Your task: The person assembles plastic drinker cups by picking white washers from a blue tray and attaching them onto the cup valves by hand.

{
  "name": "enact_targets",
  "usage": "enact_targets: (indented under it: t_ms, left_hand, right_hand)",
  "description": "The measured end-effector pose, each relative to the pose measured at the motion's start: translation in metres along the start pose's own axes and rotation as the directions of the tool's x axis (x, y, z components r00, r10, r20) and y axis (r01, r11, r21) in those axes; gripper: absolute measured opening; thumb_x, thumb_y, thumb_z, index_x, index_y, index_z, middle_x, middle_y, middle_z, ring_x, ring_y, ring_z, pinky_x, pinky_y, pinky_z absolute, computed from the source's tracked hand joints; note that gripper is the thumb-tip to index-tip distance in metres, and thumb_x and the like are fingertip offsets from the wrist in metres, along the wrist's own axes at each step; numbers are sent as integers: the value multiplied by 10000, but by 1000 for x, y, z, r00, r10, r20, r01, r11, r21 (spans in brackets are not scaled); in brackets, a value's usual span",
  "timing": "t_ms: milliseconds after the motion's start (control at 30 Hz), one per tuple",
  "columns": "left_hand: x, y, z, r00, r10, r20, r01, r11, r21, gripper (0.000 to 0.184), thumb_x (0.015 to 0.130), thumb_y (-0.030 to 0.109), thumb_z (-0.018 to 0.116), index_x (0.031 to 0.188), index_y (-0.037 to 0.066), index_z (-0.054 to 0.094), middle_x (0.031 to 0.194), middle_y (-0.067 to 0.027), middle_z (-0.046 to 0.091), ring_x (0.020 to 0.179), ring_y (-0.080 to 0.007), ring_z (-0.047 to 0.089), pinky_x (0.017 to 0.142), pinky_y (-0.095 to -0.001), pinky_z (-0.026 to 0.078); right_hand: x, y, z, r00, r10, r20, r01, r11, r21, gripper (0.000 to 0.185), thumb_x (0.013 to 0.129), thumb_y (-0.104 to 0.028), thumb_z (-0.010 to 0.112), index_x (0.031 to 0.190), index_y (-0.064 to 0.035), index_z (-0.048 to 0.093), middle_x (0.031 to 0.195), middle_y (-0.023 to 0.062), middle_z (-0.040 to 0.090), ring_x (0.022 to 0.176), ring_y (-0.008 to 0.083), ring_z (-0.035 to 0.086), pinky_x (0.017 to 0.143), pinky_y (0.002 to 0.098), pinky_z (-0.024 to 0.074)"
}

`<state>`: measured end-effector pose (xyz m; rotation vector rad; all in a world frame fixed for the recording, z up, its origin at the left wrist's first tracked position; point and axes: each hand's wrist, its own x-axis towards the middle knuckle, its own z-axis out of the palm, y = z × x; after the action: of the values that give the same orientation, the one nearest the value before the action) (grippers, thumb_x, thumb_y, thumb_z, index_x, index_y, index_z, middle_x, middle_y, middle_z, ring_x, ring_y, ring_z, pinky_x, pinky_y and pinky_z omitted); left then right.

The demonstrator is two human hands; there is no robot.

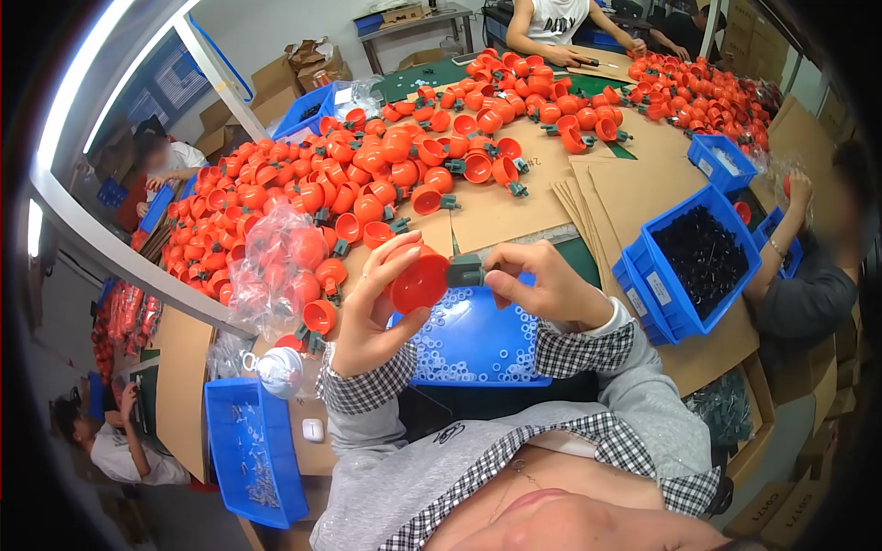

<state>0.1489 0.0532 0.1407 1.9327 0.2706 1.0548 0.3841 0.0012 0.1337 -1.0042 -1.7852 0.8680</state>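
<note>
A red cup (420, 283) with a dark green fitting (466, 271) on its right side is held up in the middle of the view. My left hand (377, 308) wraps its fingers round the cup, whose open side shows. At the fitting's right end, my right hand (542, 285) is closed in a pinch; what lies between its fingertips is mostly hidden, with a small dark bit showing. Below both hands is a blue tray (473, 338) holding many small white rings.
Red cups (367, 174) with green fittings cover the table beyond. Blue bins (654, 289) of black parts stand right, a blue bin (287, 459) of clear parts lower left, beside a white bottle (279, 371). Cardboard sheets (634, 202) lie right. Several other people work around.
</note>
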Motion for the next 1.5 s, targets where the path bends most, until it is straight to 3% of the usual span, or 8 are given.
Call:
enact_targets:
  t_ms: [333,600,733,833,1167,1300,1400,1500]
  left_hand:
    - [-10,-26,-21,884,-467,-35,468,884,19,604,965,452,294,1236,-71,427,790,-93,620,520,-67,512,428,-193,371]
    - [-4,-9,-13,991,125,57,-115,982,-149,383,953,139,366,1296,-26,400,1239,-195,471,1239,-245,410,996,-338,372]
    - [-1,-10,-18,875,-398,-276,373,917,-142,644,974,452,197,1230,-83,446,968,-184,621,901,-181,626,729,-254,511]
    - [-8,-21,-27,828,-560,-19,560,828,2,701,959,506,171,1242,-76,439,819,-123,642,692,-114,619,547,-202,483]
    - [-2,-11,-11,990,124,-60,-135,957,-257,311,947,167,417,1182,-12,512,1247,-196,488,1209,-255,444,978,-374,374]
    - [-4,-20,-19,884,-234,-404,203,972,-118,445,975,318,351,1135,-59,525,1032,-171,604,926,-164,603,779,-269,478]
    - [-12,-22,-19,859,-507,-64,491,854,-172,536,966,414,341,1130,-58,531,800,-54,605,529,-62,520,443,-169,366]
    - [-4,-8,-6,930,-300,-211,291,954,-74,455,958,361,408,1099,-45,559,858,-71,606,571,-74,531,484,-170,388]
  right_hand:
    - [4,11,10,892,-448,-54,376,804,-460,157,806,-101,622,841,41,567,633,138,562,559,232,595,521,304,460]
    - [0,4,0,996,74,-45,-54,936,348,156,858,-124,582,814,24,563,600,72,569,501,115,558,489,257,441]
    - [-1,5,7,981,-162,-109,164,986,6,151,850,-130,592,809,13,563,593,66,567,491,133,559,480,268,438]
    - [5,12,15,888,-442,-129,365,847,-387,148,835,-131,604,794,4,562,585,78,560,485,182,557,472,290,432]
    - [-2,2,6,993,31,-110,11,933,359,171,867,-135,579,799,20,558,568,34,547,499,89,542,478,242,434]
    - [-1,6,12,973,-168,-158,175,984,30,156,854,-130,590,801,14,560,575,58,551,490,123,548,474,255,432]
    - [1,8,17,938,-337,-85,297,904,-309,156,800,-109,619,818,37,566,623,155,560,542,264,589,522,307,463]
    - [1,10,15,935,-319,-156,267,922,-281,147,824,-107,594,808,36,565,610,123,566,518,209,582,508,280,458]
